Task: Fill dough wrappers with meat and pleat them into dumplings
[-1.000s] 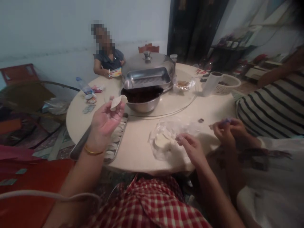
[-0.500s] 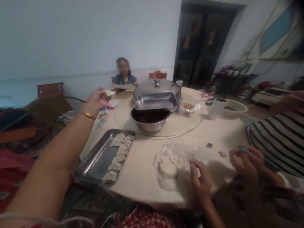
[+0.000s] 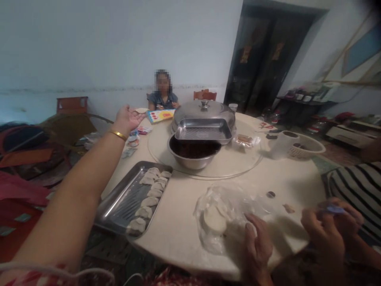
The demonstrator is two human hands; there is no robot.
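My left hand (image 3: 128,118), with a gold bangle at the wrist, is stretched far out over the left of the table and holds a thin round dumpling wrapper (image 3: 141,110) at its fingers. My right hand (image 3: 258,240) rests at the near table edge with thumb and fingers apart and nothing visible between them. Beside it lies a clear plastic bag (image 3: 205,238) with a stack of pale dumpling wrappers (image 3: 214,219). Below my left forearm is a metal tray (image 3: 119,208) with several folded dumplings (image 3: 149,201) along its right side.
A steel bowl of dark filling (image 3: 193,159) stands mid-table under an empty metal tray (image 3: 204,130) and a large domed lid (image 3: 190,109). A person (image 3: 163,99) sits across the table behind a colourful sheet (image 3: 160,115). At right, another person's hands (image 3: 330,222) hold something bluish.
My left hand has turned, its palm now more upward with the wrapper lying flatter. The seated person's sheet has been lowered, showing its coloured side. My view has shifted slightly left.
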